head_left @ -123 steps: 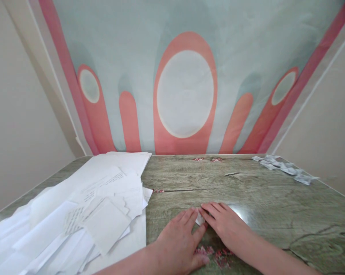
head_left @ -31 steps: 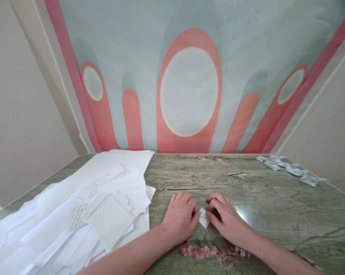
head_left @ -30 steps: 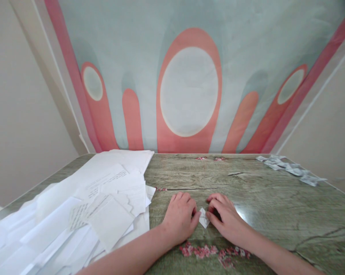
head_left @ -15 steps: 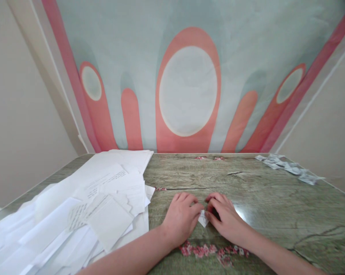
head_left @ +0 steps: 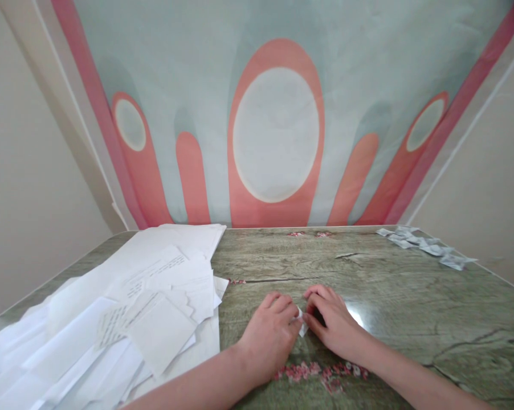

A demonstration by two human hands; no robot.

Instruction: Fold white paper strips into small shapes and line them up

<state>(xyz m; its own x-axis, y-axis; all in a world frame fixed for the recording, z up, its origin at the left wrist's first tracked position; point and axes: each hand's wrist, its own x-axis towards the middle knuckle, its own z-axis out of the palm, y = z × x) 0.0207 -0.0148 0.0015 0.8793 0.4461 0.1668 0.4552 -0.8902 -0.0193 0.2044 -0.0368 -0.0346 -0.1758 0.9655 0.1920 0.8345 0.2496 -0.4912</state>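
Note:
A small folded piece of white paper (head_left: 303, 329) lies between my two hands, low over the table near its front. My left hand (head_left: 270, 332) closes on the paper's left side, with thumb and fingers curled and covering much of it. From the other side my right hand (head_left: 331, 320) pinches the paper's right edge between thumb and fingertips. The exact folds are hidden behind the fingers.
A spread pile of white paper sheets (head_left: 81, 324), some printed, covers the table's left side. Several small folded papers (head_left: 428, 246) lie in a row at the far right. The wood-patterned tabletop (head_left: 282, 256) meets a wall hanging (head_left: 214, 85) at the back.
My left hand has shifted slightly over the folded paper, so less of it shows. The right hand has barely moved. The whole view has drifted a little.

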